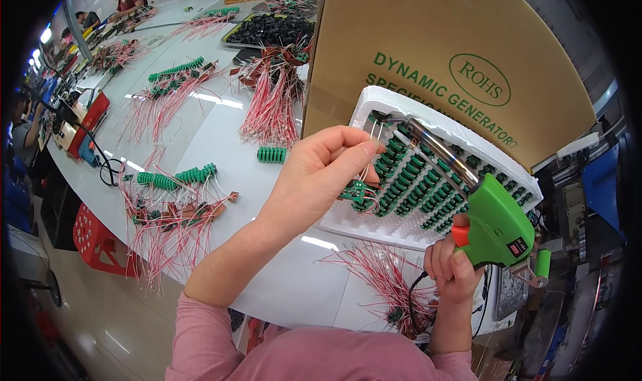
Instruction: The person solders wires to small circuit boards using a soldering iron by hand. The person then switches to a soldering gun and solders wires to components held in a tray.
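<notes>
My left hand is closed in a pinch on thin white wires, their ends standing up past the fingertips. Below those fingers a small green circuit board shows, partly hidden by the hand. My right hand grips the handle of a green soldering gun with a red trigger and a small green roller at its rear. The gun's metal barrel points up and left, its tip close to the wire ends. Behind both hands, a white foam tray holds rows of dark green coil-like parts, leaning against a cardboard box.
Bundles of red and white wires lie across the white table, with more wires near my body. Green ribbed parts rest at left. A tray of black pieces stands far back. A red stool is beside the table. Other people work farther off.
</notes>
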The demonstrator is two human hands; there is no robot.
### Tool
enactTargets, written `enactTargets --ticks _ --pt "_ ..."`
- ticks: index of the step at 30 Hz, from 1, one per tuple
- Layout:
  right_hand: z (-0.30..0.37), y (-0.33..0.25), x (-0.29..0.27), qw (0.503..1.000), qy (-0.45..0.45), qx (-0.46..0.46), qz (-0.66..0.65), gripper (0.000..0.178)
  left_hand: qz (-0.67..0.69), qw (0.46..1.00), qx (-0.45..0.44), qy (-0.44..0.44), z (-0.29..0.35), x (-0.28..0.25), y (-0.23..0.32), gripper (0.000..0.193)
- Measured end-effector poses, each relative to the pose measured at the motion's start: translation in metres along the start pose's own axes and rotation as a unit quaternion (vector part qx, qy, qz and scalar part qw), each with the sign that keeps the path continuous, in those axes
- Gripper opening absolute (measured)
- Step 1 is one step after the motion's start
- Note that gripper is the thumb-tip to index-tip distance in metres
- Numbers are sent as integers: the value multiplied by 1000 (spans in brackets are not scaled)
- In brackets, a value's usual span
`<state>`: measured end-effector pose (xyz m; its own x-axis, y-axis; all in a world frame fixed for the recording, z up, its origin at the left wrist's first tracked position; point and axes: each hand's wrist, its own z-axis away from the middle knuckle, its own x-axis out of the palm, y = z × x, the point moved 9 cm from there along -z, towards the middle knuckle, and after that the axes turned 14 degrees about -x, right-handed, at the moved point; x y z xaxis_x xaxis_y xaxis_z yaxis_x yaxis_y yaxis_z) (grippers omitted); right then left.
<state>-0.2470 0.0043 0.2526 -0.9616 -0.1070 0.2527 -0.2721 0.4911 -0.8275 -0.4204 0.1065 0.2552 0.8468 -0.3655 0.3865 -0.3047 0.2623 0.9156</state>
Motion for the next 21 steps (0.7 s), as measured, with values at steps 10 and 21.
enactTargets --ticks 10,21 --pt "1 9 -4 1000 -4 -12 10 49 -8 1000 10 2 -2 0 1 20" --pt "-1 14 -5 999 1 3 -40 49 -14 1000 12 7 -3 2 3 21"
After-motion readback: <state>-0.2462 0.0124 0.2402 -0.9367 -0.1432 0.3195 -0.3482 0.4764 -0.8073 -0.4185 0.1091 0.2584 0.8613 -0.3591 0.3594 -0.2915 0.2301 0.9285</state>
